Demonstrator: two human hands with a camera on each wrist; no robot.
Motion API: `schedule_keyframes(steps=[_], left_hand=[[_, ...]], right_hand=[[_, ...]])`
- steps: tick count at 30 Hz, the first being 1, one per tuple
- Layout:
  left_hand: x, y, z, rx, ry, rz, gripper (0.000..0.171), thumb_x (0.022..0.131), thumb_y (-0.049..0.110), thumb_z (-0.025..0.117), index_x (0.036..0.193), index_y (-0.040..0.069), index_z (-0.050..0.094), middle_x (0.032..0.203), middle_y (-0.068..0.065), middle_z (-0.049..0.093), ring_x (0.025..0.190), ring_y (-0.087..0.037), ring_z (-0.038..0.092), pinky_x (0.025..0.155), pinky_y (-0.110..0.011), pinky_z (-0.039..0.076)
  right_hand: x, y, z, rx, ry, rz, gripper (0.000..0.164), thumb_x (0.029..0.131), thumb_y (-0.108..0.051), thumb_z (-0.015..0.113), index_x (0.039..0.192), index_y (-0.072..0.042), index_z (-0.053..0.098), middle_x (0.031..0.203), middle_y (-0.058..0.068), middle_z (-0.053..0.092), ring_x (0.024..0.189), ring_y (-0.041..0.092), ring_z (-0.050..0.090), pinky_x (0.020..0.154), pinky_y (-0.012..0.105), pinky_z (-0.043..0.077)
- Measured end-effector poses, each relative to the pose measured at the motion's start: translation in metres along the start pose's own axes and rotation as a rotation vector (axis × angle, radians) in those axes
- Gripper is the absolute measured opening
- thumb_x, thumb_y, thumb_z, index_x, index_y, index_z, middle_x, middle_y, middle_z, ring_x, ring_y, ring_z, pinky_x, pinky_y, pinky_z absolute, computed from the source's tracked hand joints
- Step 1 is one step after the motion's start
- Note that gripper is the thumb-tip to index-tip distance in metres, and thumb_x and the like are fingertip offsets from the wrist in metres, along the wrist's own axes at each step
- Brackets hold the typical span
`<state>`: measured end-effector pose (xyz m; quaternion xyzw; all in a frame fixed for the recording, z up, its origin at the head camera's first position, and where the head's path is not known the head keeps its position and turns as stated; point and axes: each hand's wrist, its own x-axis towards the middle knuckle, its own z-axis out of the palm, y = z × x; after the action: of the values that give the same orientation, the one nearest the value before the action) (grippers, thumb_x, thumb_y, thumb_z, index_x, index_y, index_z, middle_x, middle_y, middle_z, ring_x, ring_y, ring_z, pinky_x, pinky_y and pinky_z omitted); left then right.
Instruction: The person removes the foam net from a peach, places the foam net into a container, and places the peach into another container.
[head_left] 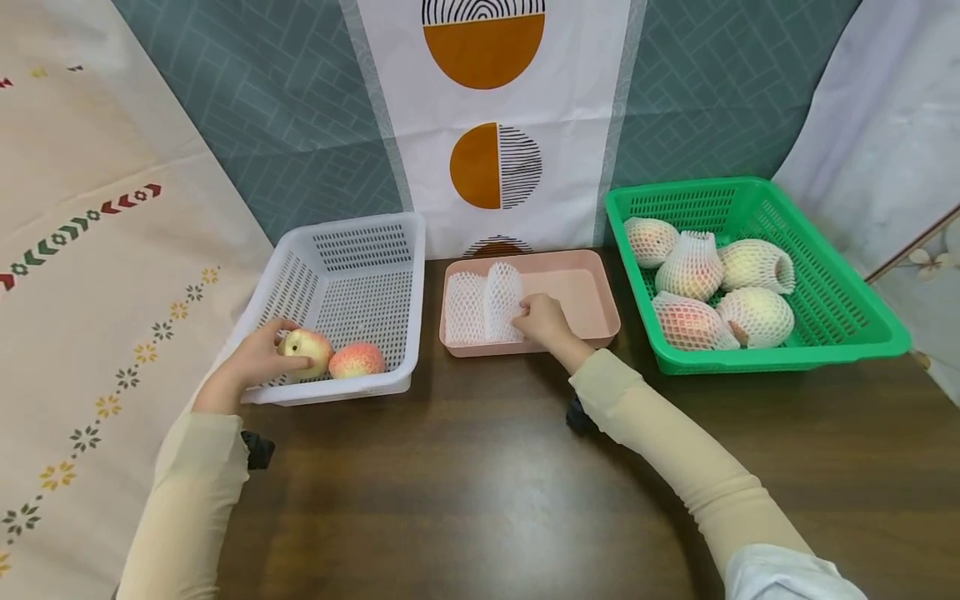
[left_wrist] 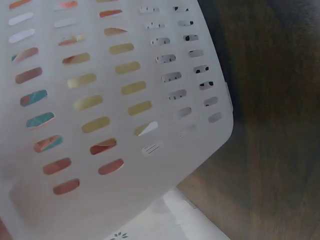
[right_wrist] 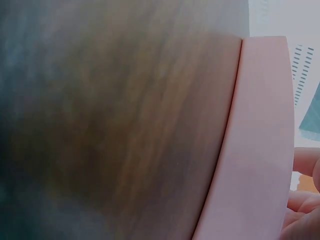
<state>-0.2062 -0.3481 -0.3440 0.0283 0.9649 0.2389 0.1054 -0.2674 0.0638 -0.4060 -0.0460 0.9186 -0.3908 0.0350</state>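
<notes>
Inside the white basket point(head_left: 414, 275), my left hand point(head_left: 258, 360) grips a yellow-and-red peach point(head_left: 306, 352) with fingers behind it and thumb in front. A redder peach point(head_left: 357, 360) lies just right of it. In the left wrist view the slotted basket wall point(left_wrist: 165, 115) hides the hand, with yellow and red showing through the slots. My right hand point(head_left: 546, 322) is over the pink tray point(head_left: 577, 292), its fingertips pinching the edge of a white foam net sleeve point(head_left: 502, 302). Another foam net point(head_left: 465, 308) lies flat left of that one. The tray wall partly hides the right fingers point(right_wrist: 306, 160).
A green basket point(head_left: 810, 360) at the right holds several fruits in foam nets, such as a netted fruit point(head_left: 692, 267). All three containers stand along the back of the brown table point(head_left: 465, 492). A patterned cloth point(head_left: 307, 108) hangs behind them.
</notes>
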Motion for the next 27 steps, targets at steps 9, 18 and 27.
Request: schedule_keyframes(steps=[9, 18, 27], left_hand=[[0.007, -0.001, 0.003, -0.013, -0.015, 0.009, 0.067, 0.083, 0.024, 0.072, 0.128, -0.012, 0.037, 0.113, -0.033, 0.049, 0.096, -0.039, 0.05, 0.077, -0.044, 0.045], [0.006, -0.003, 0.008, -0.031, -0.039, -0.01, 0.067, 0.084, 0.025, 0.071, 0.128, -0.012, 0.037, 0.111, -0.031, 0.05, 0.093, -0.036, 0.049, 0.074, -0.039, 0.045], [0.01, 0.005, 0.005, -0.04, -0.089, -0.017, 0.068, 0.087, 0.027, 0.068, 0.131, -0.012, 0.034, 0.125, -0.035, 0.041, 0.108, -0.045, 0.043, 0.088, -0.055, 0.042]], right_hand=[[-0.008, -0.003, -0.003, 0.008, -0.092, 0.004, 0.038, 0.086, -0.011, 0.061, 0.119, 0.008, 0.06, 0.109, 0.022, 0.065, 0.094, 0.029, 0.059, 0.086, 0.038, 0.053], [-0.012, -0.004, -0.006, -0.012, -0.1, -0.019, 0.037, 0.086, -0.015, 0.066, 0.117, 0.004, 0.06, 0.101, 0.019, 0.062, 0.085, 0.026, 0.054, 0.077, 0.034, 0.052], [-0.013, -0.004, -0.015, -0.039, -0.065, -0.012, 0.039, 0.087, -0.019, 0.066, 0.118, 0.003, 0.059, 0.103, 0.018, 0.062, 0.088, 0.027, 0.056, 0.079, 0.036, 0.052]])
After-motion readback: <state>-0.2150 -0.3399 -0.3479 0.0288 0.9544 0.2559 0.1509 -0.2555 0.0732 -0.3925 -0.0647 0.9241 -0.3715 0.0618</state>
